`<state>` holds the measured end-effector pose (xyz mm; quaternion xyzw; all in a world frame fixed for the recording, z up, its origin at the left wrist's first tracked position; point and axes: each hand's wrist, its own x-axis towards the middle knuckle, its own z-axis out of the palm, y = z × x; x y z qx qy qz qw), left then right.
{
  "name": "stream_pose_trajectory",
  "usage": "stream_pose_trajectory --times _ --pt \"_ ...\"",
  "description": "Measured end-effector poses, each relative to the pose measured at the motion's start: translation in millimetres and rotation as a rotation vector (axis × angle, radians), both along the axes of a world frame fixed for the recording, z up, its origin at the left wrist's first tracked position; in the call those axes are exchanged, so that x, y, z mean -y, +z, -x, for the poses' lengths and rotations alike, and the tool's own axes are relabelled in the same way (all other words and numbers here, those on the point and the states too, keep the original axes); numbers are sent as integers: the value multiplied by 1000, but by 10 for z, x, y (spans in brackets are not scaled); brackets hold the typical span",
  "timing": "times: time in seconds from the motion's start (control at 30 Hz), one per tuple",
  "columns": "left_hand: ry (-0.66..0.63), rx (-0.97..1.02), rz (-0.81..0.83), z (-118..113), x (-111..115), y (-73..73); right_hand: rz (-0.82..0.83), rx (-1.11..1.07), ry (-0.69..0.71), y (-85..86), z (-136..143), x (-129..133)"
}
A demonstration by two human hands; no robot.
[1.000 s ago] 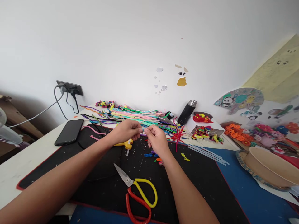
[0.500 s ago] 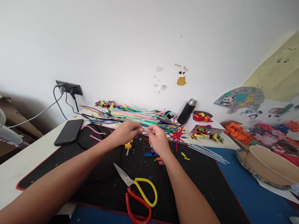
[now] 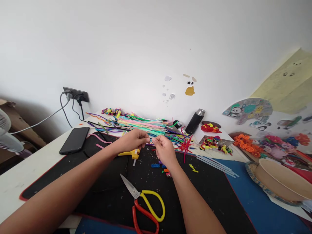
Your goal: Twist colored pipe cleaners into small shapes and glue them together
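My left hand point(image 3: 135, 140) and my right hand point(image 3: 163, 148) meet nearly tip to tip above the black mat point(image 3: 207, 191). Both are closed in a pinch, thumb against forefinger. Whatever lies between the fingertips is too small to make out. Under my left hand is a yellow glue gun point(image 3: 133, 153), partly covered by the wrist. Small blue pieces point(image 3: 156, 165) and other coloured bits lie just below my right hand. Nearer to me rest scissors point(image 3: 135, 194) with one red and one yellow handle, their blades pointing away to the left.
Behind the hands lies a pile of coloured pipe cleaners point(image 3: 141, 123). A phone point(image 3: 74, 140) is at the left, and a black flask point(image 3: 195, 121) leans near the wall. Clear glue sticks point(image 3: 216, 165) and a beige bowl point(image 3: 285, 178) are to the right.
The view has tilted up slightly, so everything sits a little lower. My fingertips are slightly farther apart, and more of the glue gun shows beneath my left hand.
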<state>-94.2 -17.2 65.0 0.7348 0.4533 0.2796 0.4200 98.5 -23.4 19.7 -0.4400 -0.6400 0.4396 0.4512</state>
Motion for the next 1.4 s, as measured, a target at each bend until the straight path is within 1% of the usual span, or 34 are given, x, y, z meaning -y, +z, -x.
stream_pose_trajectory --times 0.07,0.13,0.27,0.4,0.57,0.67,0.77,0.83,0.9,1.0,1.07,1.13,1.2,1.3,1.4 --pt "-35 51 75 18 -6 10 10 -5 12 10 15 18" --pt "-38 81 94 19 -17 -2 21 -17 22 11 23 22" --pt "-2 57 34 1 -35 -39 34 -33 23 0 26 8" --pt "16 4 -28 5 -36 -30 35 -33 35 1 28 8" --pt "11 19 -19 10 -11 1 54 -55 64 39 14 21" --pt "-2 62 6 -16 -6 -39 41 -76 80 58 -15 9" --pt "-3 71 -19 -44 -28 -118 39 -74 65 49 -39 -18" --pt "22 27 -67 -53 -45 -150 44 -58 42 28 -43 -34" --pt "65 -79 -156 -57 -46 -141 46 -43 24 2 -35 -43" --pt "118 -290 -378 -63 -17 -70 51 -10 15 -32 -14 -41" --pt "92 -415 -487 -66 5 -25 50 11 19 -53 1 -40" --pt "44 -499 -513 -65 8 -9 47 23 19 -76 11 -43" --pt "24 -530 -507 -57 -11 -27 46 31 17 -102 18 -49" --pt "22 -525 -506 -46 -52 -96 41 63 16 -146 21 -54" --pt "4 -568 -522 -53 -70 -160 14 139 -9 -184 12 -55"
